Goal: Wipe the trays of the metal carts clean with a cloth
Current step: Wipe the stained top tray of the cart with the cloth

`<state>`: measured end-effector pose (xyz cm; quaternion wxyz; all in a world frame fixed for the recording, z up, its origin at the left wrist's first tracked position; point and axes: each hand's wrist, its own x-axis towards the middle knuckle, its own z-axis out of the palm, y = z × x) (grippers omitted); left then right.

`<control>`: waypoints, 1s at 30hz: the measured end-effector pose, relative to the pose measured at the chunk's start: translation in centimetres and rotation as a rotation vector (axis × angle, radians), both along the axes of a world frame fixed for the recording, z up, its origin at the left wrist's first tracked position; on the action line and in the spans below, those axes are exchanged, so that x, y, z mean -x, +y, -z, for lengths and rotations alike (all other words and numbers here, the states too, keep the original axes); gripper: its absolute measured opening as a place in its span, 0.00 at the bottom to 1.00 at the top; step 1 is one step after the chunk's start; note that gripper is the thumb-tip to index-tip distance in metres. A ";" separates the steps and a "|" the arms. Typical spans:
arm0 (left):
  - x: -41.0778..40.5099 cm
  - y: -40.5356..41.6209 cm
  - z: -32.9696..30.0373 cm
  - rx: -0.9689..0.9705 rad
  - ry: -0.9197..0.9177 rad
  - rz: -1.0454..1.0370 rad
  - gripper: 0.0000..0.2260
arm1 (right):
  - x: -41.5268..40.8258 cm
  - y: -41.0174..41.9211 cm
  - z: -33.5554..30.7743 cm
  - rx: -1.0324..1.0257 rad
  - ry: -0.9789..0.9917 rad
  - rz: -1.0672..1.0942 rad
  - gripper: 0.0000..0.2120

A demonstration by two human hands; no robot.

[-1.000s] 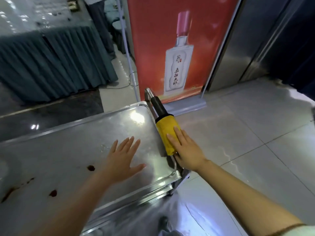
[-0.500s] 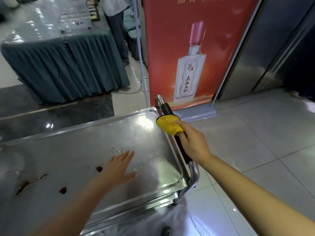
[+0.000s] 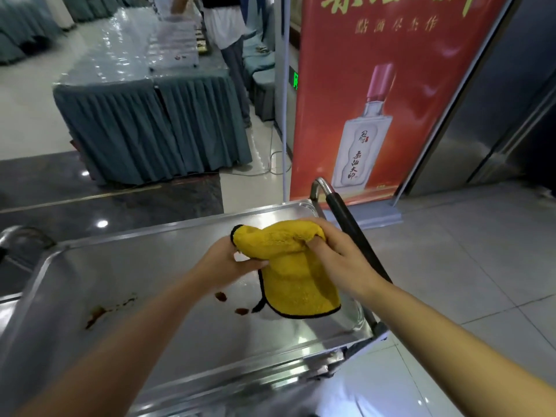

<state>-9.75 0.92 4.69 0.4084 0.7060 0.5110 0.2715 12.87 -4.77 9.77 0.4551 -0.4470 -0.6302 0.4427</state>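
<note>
Cloth (image 3: 288, 266): held up between the two hands, above the tray, hanging down.
Left hand (image 3: 228, 263): just left of the cloth, pinching its edge.
Right hand (image 3: 340, 260): just right of the cloth, fingers tucked into its top fold.
Tray (image 3: 150, 341): under both hands, on top of the cart.
Spots (image 3: 221, 296): on the tray, below the left hand.
Handle bar (image 3: 352, 233): right of the right hand, along the tray's end.
Banner (image 3: 376, 94): past the hands, behind the handle bar.
Table (image 3: 156, 124): far past the left hand.
</note>
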 end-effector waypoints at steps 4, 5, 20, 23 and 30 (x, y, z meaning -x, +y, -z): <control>2.8 -1.0 0.3 0.160 -0.198 0.048 0.24 | 1.5 -0.2 1.0 0.155 0.039 0.053 0.12; 3.4 -1.3 0.6 0.202 -0.222 0.045 0.26 | 1.8 -0.3 1.5 0.213 0.045 0.068 0.12; 4.2 -7.6 8.8 0.728 -0.289 -0.022 0.15 | 2.0 -6.3 11.5 0.694 -0.084 0.148 0.09; 2.2 -7.8 10.6 0.608 -0.235 -0.020 0.12 | 0.9 -6.0 13.1 0.632 -0.237 0.195 0.13; -1.4 -4.9 12.4 -0.079 0.248 0.034 0.13 | -2.3 -1.0 13.7 0.243 -0.656 0.057 0.14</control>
